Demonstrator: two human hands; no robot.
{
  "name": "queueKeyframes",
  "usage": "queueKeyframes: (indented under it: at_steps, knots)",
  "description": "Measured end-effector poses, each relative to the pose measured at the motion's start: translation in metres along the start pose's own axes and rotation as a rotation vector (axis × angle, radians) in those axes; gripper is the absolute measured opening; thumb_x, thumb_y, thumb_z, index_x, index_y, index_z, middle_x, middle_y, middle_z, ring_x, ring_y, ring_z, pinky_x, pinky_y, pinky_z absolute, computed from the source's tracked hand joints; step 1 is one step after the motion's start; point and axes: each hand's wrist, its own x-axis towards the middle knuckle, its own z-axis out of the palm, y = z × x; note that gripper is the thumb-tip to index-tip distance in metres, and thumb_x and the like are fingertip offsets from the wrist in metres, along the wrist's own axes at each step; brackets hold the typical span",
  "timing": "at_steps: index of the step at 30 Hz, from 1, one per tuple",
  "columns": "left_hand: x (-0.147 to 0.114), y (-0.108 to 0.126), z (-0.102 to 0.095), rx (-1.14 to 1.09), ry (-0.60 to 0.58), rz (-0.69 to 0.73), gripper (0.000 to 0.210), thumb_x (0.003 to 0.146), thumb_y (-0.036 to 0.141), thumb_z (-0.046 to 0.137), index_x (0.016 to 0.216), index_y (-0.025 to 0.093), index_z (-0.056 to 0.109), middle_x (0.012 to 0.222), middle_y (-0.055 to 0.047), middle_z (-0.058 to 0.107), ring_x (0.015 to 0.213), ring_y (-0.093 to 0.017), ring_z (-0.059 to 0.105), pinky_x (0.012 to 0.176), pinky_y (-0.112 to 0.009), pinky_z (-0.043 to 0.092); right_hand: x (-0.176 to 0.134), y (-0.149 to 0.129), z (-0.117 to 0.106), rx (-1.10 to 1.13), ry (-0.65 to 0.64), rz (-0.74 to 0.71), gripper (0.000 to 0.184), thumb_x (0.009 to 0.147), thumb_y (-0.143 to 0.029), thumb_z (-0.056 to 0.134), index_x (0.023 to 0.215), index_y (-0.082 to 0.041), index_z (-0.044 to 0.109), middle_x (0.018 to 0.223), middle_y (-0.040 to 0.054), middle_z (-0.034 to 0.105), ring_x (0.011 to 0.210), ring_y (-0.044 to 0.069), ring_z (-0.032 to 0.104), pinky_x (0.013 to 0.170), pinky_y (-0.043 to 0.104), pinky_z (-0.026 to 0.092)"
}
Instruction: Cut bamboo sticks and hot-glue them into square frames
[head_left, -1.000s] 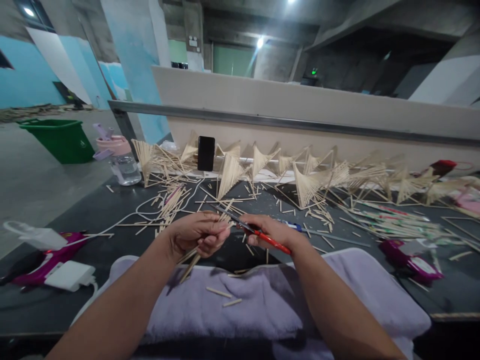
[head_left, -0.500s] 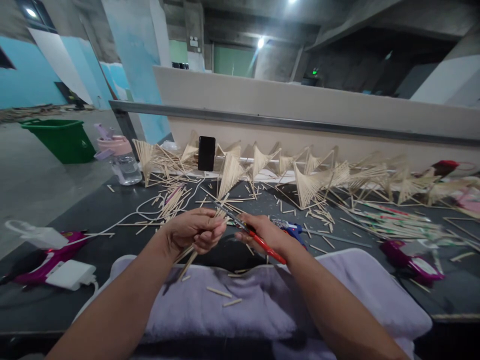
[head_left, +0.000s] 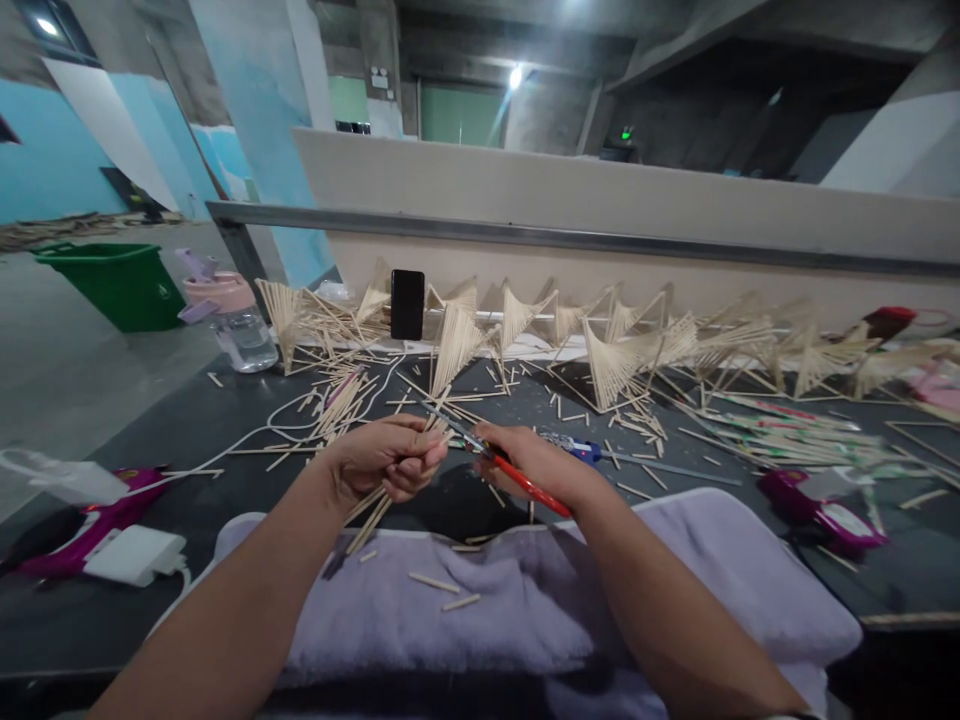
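My left hand (head_left: 397,456) is closed around a few thin wooden sticks (head_left: 367,522). Their lower ends hang below the fist, and the upper ends poke out past the fingertips. My right hand (head_left: 517,458) grips red-handled scissors (head_left: 529,486). The metal blades point up and to the left, close against the upper ends of the sticks; whether they touch them I cannot tell. Short cut pieces of stick (head_left: 435,583) lie on the lilac towel (head_left: 480,640) below my hands. Just right of my right hand lies a blue-handled tool (head_left: 583,450), partly hidden.
Fan-shaped stick structures (head_left: 604,370) line the back of the dark table (head_left: 202,420). A phone (head_left: 407,305) stands among them. Loose sticks, a water bottle (head_left: 244,335) and a white cable lie left. Magenta power strips (head_left: 124,515) sit at both sides, bundled sticks (head_left: 795,440) right.
The whole view has shifted slightly. My left hand keeps the sticks and my right hand keeps the scissors; the lower stick ends look a little more spread.
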Motion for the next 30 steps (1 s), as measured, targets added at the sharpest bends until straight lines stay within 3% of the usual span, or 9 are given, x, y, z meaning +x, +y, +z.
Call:
queueKeyframes:
  at_steps: [16, 22, 30]
  knots:
    - [0.005, -0.002, -0.003, 0.027, 0.02, -0.051, 0.027, 0.084, 0.033, 0.049, 0.066, 0.014, 0.046, 0.046, 0.007, 0.026, 0.038, -0.003, 0.014, 0.033, -0.012, 0.016, 0.003, 0.008, 0.007, -0.005, -0.068, 0.061, 0.013, 0.079, -0.022, 0.043, 0.09, -0.021, 0.05, 0.072, -0.0022, 0.058, 0.061, 0.011, 0.049, 0.056, 0.02, 0.033]
    - [0.006, -0.002, -0.004, 0.036, 0.045, -0.066, 0.027, 0.084, 0.033, 0.049, 0.066, 0.014, 0.046, 0.046, 0.007, 0.026, 0.038, -0.003, 0.013, 0.033, -0.012, 0.016, 0.004, 0.01, 0.006, 0.004, -0.039, 0.044, 0.021, 0.072, -0.014, 0.043, 0.089, -0.02, 0.052, 0.075, -0.0019, 0.059, 0.064, 0.011, 0.05, 0.06, 0.02, 0.035]
    - [0.005, -0.001, -0.008, 0.041, 0.029, -0.056, 0.032, 0.086, 0.035, 0.046, 0.062, 0.014, 0.042, 0.045, 0.008, 0.025, 0.037, -0.002, 0.012, 0.033, -0.013, 0.016, 0.001, 0.003, 0.005, -0.059, 0.007, 0.094, 0.027, 0.068, -0.015, 0.044, 0.092, -0.021, 0.053, 0.067, -0.0021, 0.054, 0.056, 0.01, 0.043, 0.054, 0.018, 0.031]
